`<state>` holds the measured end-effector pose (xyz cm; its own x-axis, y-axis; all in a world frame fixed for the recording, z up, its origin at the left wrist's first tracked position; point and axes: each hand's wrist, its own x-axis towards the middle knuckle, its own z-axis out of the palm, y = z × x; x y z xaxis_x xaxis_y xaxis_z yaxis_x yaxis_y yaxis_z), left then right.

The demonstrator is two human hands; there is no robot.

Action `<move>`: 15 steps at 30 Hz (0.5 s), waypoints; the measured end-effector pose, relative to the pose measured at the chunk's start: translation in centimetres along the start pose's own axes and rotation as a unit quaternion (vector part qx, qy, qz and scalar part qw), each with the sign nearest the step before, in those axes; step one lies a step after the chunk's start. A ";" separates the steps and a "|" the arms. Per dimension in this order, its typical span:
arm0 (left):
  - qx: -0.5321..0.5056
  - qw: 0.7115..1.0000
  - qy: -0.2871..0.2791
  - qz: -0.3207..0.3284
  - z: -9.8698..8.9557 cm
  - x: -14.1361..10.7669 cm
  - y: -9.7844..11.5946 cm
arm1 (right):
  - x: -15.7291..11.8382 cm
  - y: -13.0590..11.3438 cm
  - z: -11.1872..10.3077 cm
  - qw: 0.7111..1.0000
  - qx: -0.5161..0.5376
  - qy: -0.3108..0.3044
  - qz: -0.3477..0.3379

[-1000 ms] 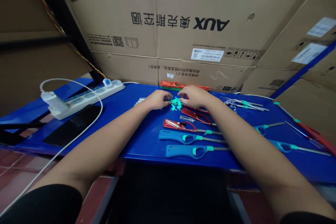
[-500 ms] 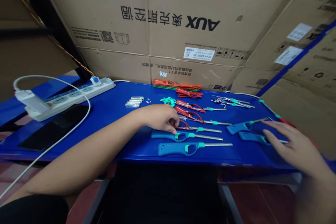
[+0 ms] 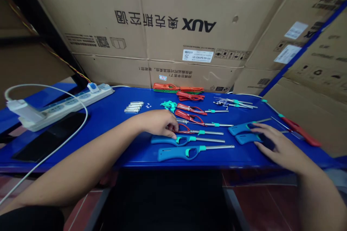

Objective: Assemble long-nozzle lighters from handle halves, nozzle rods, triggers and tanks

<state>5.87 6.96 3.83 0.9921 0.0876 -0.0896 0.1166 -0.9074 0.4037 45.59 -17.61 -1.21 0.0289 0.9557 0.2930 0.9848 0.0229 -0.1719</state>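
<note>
My left hand (image 3: 158, 124) rests at the middle of the blue table, its curled fingertips against a red-handled long-nosed lighter (image 3: 184, 129). Just below the fingers lies a blue lighter with teal trim (image 3: 173, 140), and a second blue one (image 3: 176, 153) sits nearer the front edge. My right hand (image 3: 275, 146) lies spread over the handle of another blue lighter (image 3: 246, 138), beside a further blue lighter (image 3: 241, 128). Its palm hides their grip ends. A small heap of teal plastic parts (image 3: 169, 105) lies beyond my left hand, touching neither hand.
The blue table (image 3: 108, 110) also holds metal tubes (image 3: 134, 107), orange-red handle shells (image 3: 165, 86), wire-and-metal parts (image 3: 234, 103) and a red lighter (image 3: 299, 130). A white power strip (image 3: 67, 104), a black slab (image 3: 51, 135) and a white cable lie left. Cardboard boxes (image 3: 162, 32) stand behind.
Both hands have left the teal heap. My left hand has moved toward me to the red lighter, and my right hand has moved right onto the blue lighters. The view has swung slightly.
</note>
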 end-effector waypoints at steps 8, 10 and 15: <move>0.047 0.996 0.072 0.002 -0.7 -0.4 -0.7 | 2.9 -0.4 1.4 0.997 0.013 -0.081 -0.006; 0.064 0.993 0.094 -0.023 -1.2 -0.7 -1.8 | 3.1 0.0 1.4 0.996 0.015 -0.085 -0.001; 0.018 0.996 0.043 -0.079 -1.7 -1.6 -3.8 | 4.9 -1.2 -0.1 0.997 -0.018 -0.072 -0.003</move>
<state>3.95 10.97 3.98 0.9618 0.2643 -0.0714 0.2721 -0.8933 0.3579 44.57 -13.01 0.56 0.0011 0.9878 0.1559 0.9905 0.0203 -0.1359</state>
